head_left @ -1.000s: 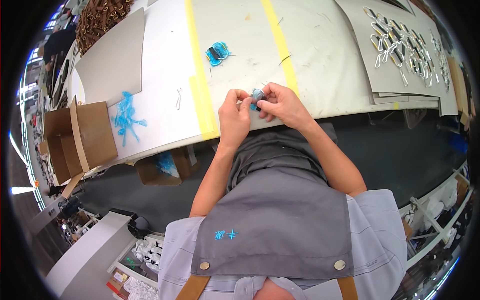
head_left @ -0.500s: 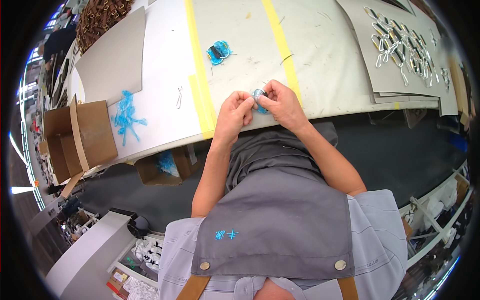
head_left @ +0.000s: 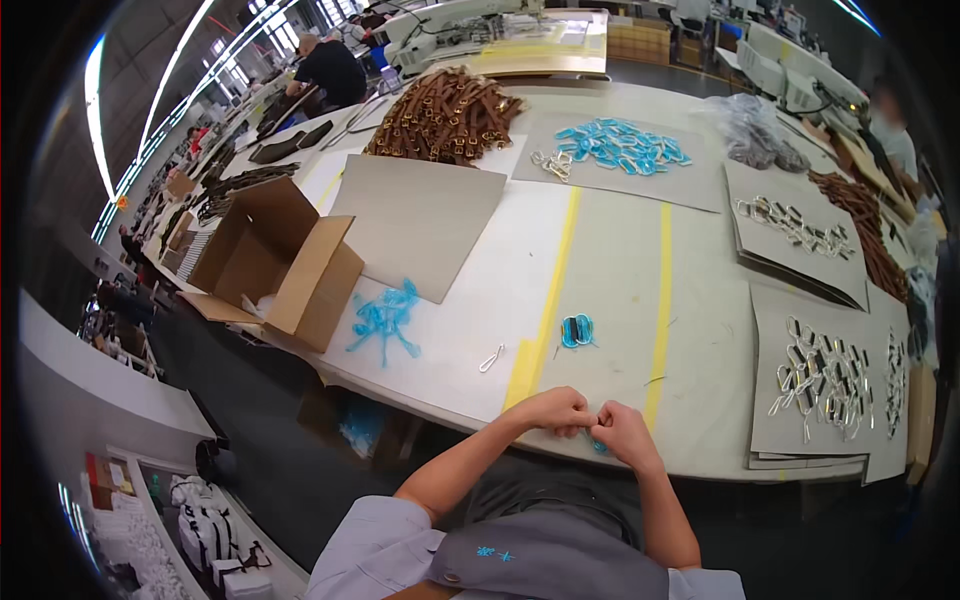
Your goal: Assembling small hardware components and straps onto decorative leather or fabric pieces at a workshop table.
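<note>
Close to the near table edge, my left hand (head_left: 562, 411) and my right hand (head_left: 624, 434) are both closed, their fingertips meeting. A small metal piece with blue plastic film (head_left: 599, 446) shows under the fingers of my right hand, which grips it; most of it is hidden. What my left fingers pinch is covered by the hand itself. Farther in on the table lies a similar blue-filmed metal piece (head_left: 577, 331) with a black band across its middle. To its left is a bare wire-like metal loop (head_left: 491, 358).
Crumpled blue film (head_left: 385, 320) lies beside an open cardboard box (head_left: 320, 285) on the left. Brown buckled straps (head_left: 445, 118) and blue-filmed pieces (head_left: 625, 146) are piled at the back. Grey boards (head_left: 770, 400) at right carry metal loops (head_left: 825, 380). People sit farther off.
My view has tilted up, showing more of the table's far side. My hands have turned, the left now a fist with knuckles up, and the held piece is more covered.
</note>
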